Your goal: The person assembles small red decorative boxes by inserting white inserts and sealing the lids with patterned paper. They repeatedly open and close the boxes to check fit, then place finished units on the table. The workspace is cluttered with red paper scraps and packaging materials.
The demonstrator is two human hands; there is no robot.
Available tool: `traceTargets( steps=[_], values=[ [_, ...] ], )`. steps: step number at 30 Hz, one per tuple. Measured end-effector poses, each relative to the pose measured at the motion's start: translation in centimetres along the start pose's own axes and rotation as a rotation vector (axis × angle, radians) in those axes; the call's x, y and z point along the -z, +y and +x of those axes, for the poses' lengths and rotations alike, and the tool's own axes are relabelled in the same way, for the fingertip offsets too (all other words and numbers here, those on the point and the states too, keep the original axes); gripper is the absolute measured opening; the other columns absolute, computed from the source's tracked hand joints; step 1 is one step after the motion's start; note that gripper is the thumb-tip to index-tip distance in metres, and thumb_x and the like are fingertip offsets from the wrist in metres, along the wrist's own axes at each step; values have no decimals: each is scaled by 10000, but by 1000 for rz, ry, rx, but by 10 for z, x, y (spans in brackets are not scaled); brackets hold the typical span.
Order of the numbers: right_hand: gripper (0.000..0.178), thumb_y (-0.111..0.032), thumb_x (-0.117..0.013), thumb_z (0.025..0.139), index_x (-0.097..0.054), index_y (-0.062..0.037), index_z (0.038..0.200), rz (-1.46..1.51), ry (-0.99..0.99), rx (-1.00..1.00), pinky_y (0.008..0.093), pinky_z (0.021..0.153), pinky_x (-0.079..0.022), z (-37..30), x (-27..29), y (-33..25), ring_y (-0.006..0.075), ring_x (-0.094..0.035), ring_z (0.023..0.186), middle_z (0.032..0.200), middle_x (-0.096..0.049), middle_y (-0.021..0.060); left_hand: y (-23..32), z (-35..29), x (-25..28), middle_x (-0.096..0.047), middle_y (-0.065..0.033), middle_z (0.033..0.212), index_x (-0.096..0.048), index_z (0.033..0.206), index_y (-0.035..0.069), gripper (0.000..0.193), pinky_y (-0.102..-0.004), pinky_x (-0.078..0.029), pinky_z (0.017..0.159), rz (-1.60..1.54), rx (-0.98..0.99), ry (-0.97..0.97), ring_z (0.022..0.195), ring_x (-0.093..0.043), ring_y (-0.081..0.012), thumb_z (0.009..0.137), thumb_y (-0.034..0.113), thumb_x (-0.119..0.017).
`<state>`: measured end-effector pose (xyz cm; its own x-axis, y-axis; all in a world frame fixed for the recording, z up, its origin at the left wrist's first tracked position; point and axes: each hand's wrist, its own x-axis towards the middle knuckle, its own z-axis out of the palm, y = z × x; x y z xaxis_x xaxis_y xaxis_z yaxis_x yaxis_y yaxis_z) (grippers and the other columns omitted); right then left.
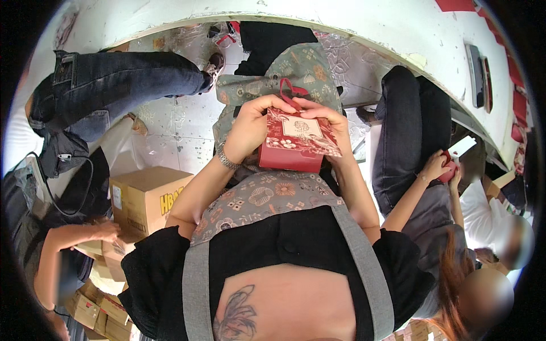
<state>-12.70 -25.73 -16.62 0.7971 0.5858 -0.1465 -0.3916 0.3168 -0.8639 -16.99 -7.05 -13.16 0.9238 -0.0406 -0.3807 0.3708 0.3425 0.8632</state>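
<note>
Left hand (253, 122), right hand (331, 117): fingers gripping 1 red box (293, 152) (1 red ribbon (289, 103) between).

A black top (250, 250) is worn, cut with a wide, low neckline; a dark round button (289, 248) is set at its front, and the upper arms are covered by loose, short sleeves (151, 278). Over it is worn an apron (263, 198), its grey-green ground printed with orange and pale flowers, suspended from plain grey straps (196, 287). The left wrist is encircled by a metallic band (226, 157). The chest is marked by a dark-lined tattoo (239, 314).
</note>
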Motion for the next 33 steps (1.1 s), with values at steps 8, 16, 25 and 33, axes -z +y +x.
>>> traceTargets(
  steps=[8,16,25,33],
  values=[
    [224,-7,-554,859,-670,-77,1037,-334,-126,-119,331,1000,-365,-12,2,-29,255,-478,1209,1304,-498,171,-31,0,16,-533,-141,1234,-617,920,10,91,-283,-496,837,-179,45,-182,1014,-582,-174,890,42,-537],
    [246,-4,-551,845,-660,-47,1062,-278,50,-219,308,951,-408,-26,6,-11,219,-535,1125,1207,-572,159,6,-25,15,-69,-221,1492,-474,1097,152,650,-422,-227,1074,531,-252,-365,1379,-150,-361,575,185,-861],
    [262,-21,-618,821,-657,-35,1080,-35,-202,-247,329,1001,-378,-29,12,-33,227,-491,1188,1362,-436,152,14,-36,18,-99,-191,1475,-319,1333,143,889,-421,-237,1075,360,-287,-483,1364,-179,-336,616,231,-837],
    [947,-468,-665,737,-208,-10,1428,193,-198,-221,446,1010,-360,-5,6,-59,321,-482,1186,1317,-445,237,41,-28,-8,-462,-107,1239,-284,1360,28,744,-336,-378,974,253,-5,-241,1153,-458,-170,736,104,-682]
  ],
)
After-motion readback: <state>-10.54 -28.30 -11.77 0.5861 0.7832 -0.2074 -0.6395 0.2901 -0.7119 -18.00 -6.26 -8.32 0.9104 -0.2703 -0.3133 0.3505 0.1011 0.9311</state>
